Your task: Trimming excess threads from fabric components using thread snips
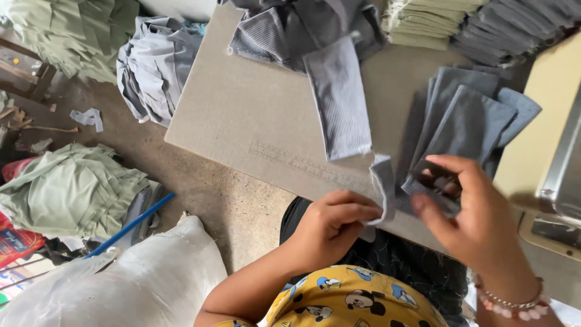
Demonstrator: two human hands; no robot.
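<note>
On a grey worktable (254,115) in a garment workshop, a small grey fabric strip (383,184) is pinched shut by the left hand (336,221) at 6 o'clock, long axis vertical, while the right hand (466,209) at 4 o'clock grips folded grey pieces (469,121).

right hand (469,212): thumb tip is screened by the small grey fabric piece (437,181); forearm is cut by the bottom edge.
sewing machine (563,175): is cut by the right edge.
folded stacks (484,24): are cropped at the top edge.
white sack (139,278): base is cut off below.
</note>
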